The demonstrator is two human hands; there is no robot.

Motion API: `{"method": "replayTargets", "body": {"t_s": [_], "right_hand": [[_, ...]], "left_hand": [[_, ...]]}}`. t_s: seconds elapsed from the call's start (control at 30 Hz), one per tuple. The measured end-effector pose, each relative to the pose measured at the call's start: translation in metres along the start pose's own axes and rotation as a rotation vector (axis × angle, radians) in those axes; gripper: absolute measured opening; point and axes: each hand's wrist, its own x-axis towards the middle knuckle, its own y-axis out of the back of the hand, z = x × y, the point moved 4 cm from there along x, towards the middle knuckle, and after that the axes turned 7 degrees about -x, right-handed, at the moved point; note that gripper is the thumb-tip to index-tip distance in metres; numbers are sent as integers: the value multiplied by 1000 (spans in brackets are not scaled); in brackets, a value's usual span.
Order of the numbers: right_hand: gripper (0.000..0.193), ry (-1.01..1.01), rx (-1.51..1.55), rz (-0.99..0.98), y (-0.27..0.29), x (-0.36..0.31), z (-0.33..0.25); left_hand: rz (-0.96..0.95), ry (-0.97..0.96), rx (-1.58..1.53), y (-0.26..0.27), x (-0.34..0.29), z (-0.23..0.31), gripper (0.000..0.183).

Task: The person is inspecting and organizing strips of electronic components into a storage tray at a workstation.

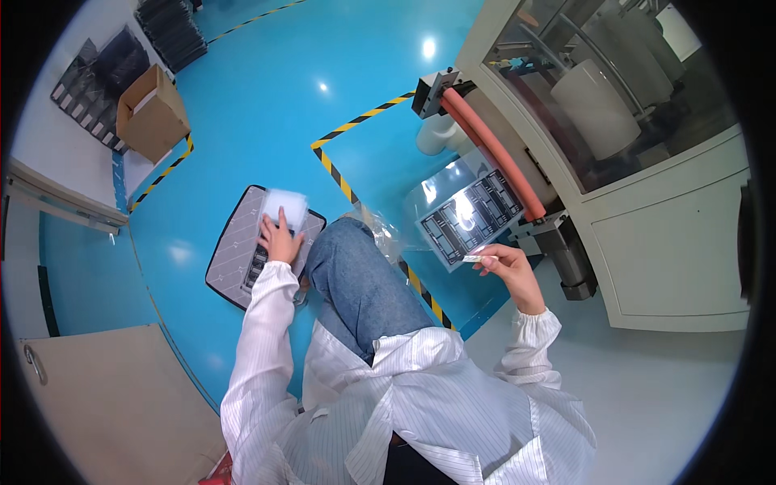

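My left hand lies with its fingers spread on a stack of whitish plastic film pieces with dark print, partly hidden beneath it. The stack rests on a padded grey stool seat with a dark rim. On the other side, my right hand pinches a slim, pale, stick-like object with small dark marks; its exact kind I cannot make out. This object's tip is beside the lower edge of a clear film sheet with black printed panels, which hangs from the orange-red roller.
A machine cabinet with a window stands at the right, a motor jutting below its roller. Crumpled clear film lies by my knee. An open cardboard box and a door are at left. Yellow-black tape marks the blue floor.
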Motion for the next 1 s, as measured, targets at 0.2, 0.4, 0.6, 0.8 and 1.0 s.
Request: {"method": "replayTargets", "body": {"t_s": [0.2,0.4,0.6,0.8,1.0], "right_hand": [[19,-45,16,-21,-4,-7,-6],[18,-15,-35,-91,-11,-7,-8],[14,102,-197,52,-16,8,-21],[18,627,-836,158,-56,39,-66],[24,826,-1116,93,-82,49,-66]], "left_hand": [[-311,-355,-1170,56,-88,173,46],[-659,-57,-1810,35,-124,223,57],[-498,-163,-1721,43,-131,222,59],[-452,-207,-1689,45,-135,210,61],[-444,-178,-1694,45,-139,198,64]]}}
